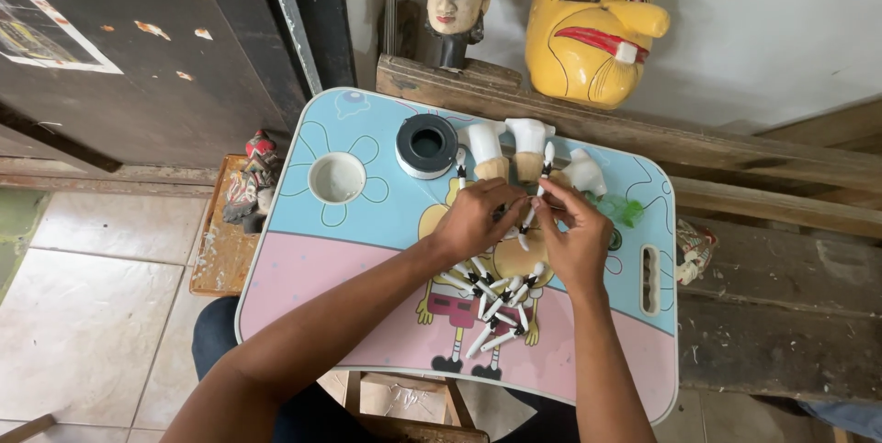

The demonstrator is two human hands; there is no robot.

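Resting across the lap, a blue-and-pink tray table point(367, 259) carrying a tape roll point(426, 144) near its far edge. Pinching one small white stick point(525, 230) over the table's middle, left hand point(478, 218) and right hand point(577, 239), both closed on it. Lying just nearer, a pile of white sticks point(491, 301).

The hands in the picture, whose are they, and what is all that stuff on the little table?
They belong to one person who wears a camera on the head, so you look down as they do. The left hand and right hand meet over a small cartoon table and pinch a little white stick. More white sticks with dark tips lie in a heap below. Behind are a tape roll, two white carved pieces, a yellow mask and a puppet head.
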